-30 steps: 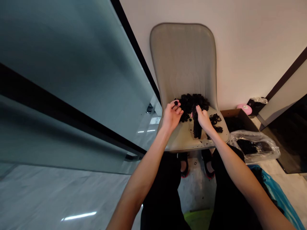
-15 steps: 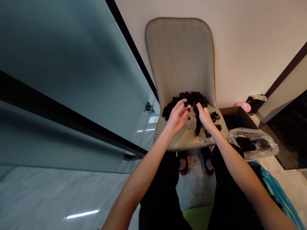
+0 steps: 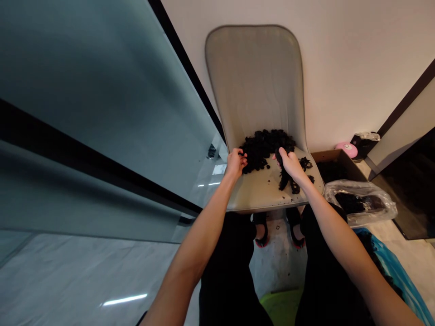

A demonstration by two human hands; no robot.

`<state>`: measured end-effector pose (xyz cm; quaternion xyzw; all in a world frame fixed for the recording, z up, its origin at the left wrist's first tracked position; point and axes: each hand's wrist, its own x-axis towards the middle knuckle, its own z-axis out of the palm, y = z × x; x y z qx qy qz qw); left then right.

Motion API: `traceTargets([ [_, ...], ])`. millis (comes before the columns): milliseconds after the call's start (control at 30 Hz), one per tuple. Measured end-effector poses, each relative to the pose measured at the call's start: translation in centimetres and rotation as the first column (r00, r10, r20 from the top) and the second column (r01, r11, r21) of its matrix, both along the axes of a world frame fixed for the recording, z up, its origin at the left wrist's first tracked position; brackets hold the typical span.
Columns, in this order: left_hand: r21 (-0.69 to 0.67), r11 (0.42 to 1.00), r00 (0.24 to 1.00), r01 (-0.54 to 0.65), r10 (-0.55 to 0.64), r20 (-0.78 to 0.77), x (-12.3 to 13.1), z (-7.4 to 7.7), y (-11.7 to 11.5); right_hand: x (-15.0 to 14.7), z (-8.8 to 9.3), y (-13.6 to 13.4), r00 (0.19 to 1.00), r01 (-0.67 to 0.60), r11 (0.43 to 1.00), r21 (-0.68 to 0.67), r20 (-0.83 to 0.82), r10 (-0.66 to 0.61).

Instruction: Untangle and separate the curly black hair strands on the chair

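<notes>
Black strip [image 3: 283, 179] juts from the right hand [image 3: 290, 165] over the chair [image 3: 254, 74]

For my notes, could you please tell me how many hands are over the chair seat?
2: the left hand at the left of the black pile, the right hand gripping a black strip.

The right hand [image 3: 288, 164] is gripping a black strip [image 3: 283, 182] above the seat of a chair [image 3: 251, 194], while the left hand [image 3: 236, 162] is curling at the left edge of a black pile [image 3: 267, 142]. Beside the chair, a box [image 3: 351, 167], a clear bag [image 3: 385, 206] and a blue bag [image 3: 390, 262] are sitting on the floor [image 3: 414, 258].
</notes>
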<state>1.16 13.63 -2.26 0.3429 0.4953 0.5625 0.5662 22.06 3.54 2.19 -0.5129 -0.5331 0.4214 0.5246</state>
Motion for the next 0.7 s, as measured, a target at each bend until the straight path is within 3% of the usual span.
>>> traceTargets([
  [133, 0.068, 0.998, 0.982, -0.011, 0.023, -0.185, -0.4, -1.1, 0.8, 0.1, -0.2, 0.2, 1.000, 0.003, 1.000, 0.004, 0.031, -0.003],
  [267, 0.204, 0.978, 0.903, -0.032, 0.116, -0.414, -1.0, -2.1, 1.8, 0.2, -0.2, 0.2, 0.999, -0.005, 1.000, 0.005, 0.046, 0.005],
  [400, 0.359, 0.933, 0.724, 0.000, 0.248, -0.643, -1.3, -2.5, 2.4, 0.4, -0.2, 0.3, 0.999, -0.003, 1.000, -0.010, 0.046, 0.003],
  [533, 0.407, 0.900, 0.481, 0.157, 0.290, -0.828, -0.9, -2.6, 2.1, 0.5, -0.2, 0.3, 0.999, 0.016, 0.999, -0.031, 0.043, -0.015],
  [700, 0.336, 0.931, 0.354, 0.142, 0.269, -0.896, 0.2, -2.4, 1.8, 0.6, -0.3, 0.3, 0.989, 0.087, 0.996, 0.016, 0.115, -0.088],
])
